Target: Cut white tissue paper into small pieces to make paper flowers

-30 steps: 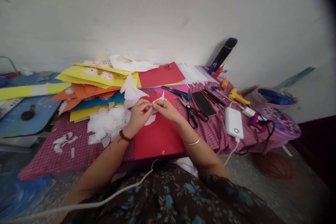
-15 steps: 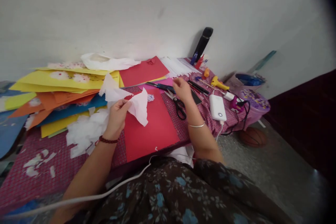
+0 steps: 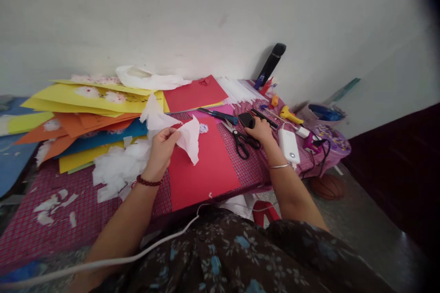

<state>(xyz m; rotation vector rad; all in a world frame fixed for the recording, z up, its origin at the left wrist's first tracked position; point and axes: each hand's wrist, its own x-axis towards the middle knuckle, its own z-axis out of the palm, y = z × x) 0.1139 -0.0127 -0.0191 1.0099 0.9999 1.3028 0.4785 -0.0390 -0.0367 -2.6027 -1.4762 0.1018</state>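
My left hand [image 3: 162, 152] pinches a torn piece of thin white paper [image 3: 189, 139], which hangs over a red sheet [image 3: 202, 174]. Another torn white piece [image 3: 155, 114] rises behind those fingers. On the right, my right hand [image 3: 261, 132] has its thumb and fingers around the lower part of a flat black phone [image 3: 246, 120], with its palm hiding the rest. Black-handled scissors [image 3: 242, 144] lie just left of that hand, blades toward the red sheet. A blue utility knife [image 3: 220, 115] rests beyond them. A small white paper flower with purple marks [image 3: 203, 128] sits on the red sheet.
Coloured sheets [image 3: 85, 119] are stacked at left, beside crumpled white paper [image 3: 118, 165] and scraps [image 3: 51, 208]. A power bank [image 3: 288, 145], yellow glue gun [image 3: 290, 115] and purple power adapter [image 3: 312, 143] stand at right. A white cable [image 3: 137, 254] crosses my lap.
My right hand has moved right and toward me, from above the scissors and knife onto the black phone. My left hand still holds the white paper. The view has shifted slightly.
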